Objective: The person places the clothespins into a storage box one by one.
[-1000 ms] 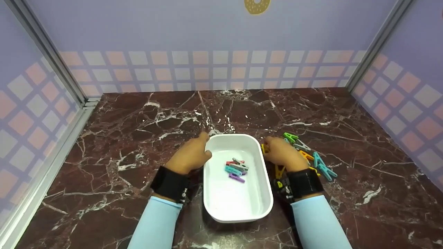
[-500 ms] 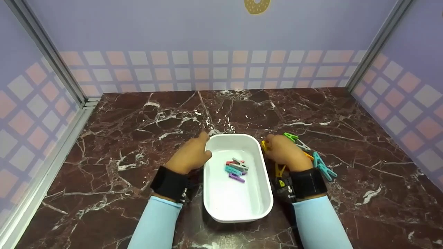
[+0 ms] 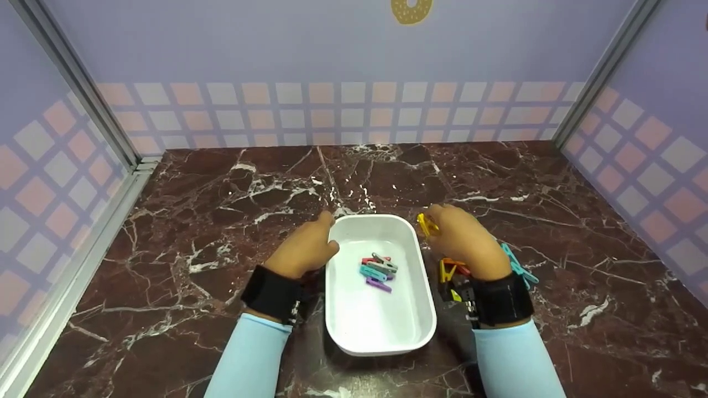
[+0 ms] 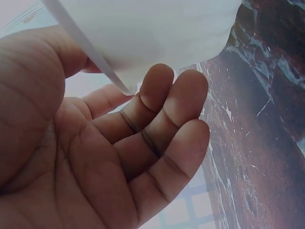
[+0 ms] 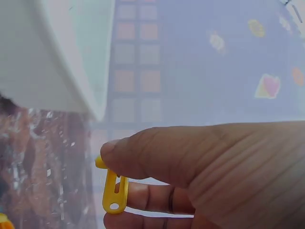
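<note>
1. Head view: I am resting my left hand point(image 3: 303, 251) against the left rim of the white tray point(image 3: 420, 315), fingers loosely bent along its wall, gripping nothing else.
2. Head view: I am pinching a yellow clothespin point(image 3: 426, 224) in my right hand point(image 3: 463, 243), which is lifted just beside the tray's far right corner (outside the rim, not over the bowl of it).
3. Head view: a small heap of clothespins point(image 3: 377, 271), red, grey, teal and purple, is lying inside the tray near its middle.
4. Head view: my right hand and wrist are covering much of the loose pile on the marble table point(image 3: 221, 182); only an orange and yellow pair point(image 3: 449, 270) by the tray's right wall and some teal clothespins point(image 3: 519, 267) further right are showing.
5. Left wrist view: my left fingers point(image 4: 164, 138) are curling gently up under the tray's edge point(image 4: 95, 52), their tips touching its underside, the palm facing the lens and blocking most of the scene.
6. Right wrist view: my thumb point(image 5: 157, 155) is pressing the yellow clothespin point(image 5: 113, 191) against a finger below it; the pin is hanging upright, with the tray's outer wall point(image 5: 43, 62) standing close on the left (blurred).
</note>
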A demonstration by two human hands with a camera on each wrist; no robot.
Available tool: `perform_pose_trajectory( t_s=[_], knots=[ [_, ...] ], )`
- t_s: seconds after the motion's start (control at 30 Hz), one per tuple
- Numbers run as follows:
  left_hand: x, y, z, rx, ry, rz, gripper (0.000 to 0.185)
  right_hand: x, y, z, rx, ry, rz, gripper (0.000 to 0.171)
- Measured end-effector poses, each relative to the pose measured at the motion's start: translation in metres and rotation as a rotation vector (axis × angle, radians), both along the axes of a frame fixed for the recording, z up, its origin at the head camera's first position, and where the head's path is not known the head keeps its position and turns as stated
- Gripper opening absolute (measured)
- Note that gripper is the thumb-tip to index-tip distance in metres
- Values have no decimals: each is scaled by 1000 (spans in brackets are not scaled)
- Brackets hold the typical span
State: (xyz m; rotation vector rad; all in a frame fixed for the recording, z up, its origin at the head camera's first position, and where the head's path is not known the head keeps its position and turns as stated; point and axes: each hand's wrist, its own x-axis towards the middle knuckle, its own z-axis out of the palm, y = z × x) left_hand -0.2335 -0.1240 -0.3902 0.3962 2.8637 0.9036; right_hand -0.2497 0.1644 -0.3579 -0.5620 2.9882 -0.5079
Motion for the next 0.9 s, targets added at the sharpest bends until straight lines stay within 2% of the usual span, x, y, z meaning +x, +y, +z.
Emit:
perform_pose_trajectory(
  t_s=[0.13, 0.27, 0.4, 0.57, 0.73, 0.9],
  knots=[
    [0, 0, 0, 1, 14, -5, 44, 6, -8, 5, 3, 26, 36, 42],
    [-1, 0, -1, -5, 18, -10, 43, 14, -20, 7, 5, 70, 129, 40],
    [-2, 0, 0, -11, 10, -9, 45, 19, -31, 7, 6, 108, 205, 39],
    [-2, 1, 0, -13, 11, -10, 46, 23, -40, 4, 25, 136, 255, 40],
    [-1, 2, 0, -16, 20, 0, 43, 26, -49, -1, 65, 134, 291, 38],
    [0, 1, 1, -9, 8, 7, 43, 29, -63, -5, 120, 74, 306, 33]
  ],
)
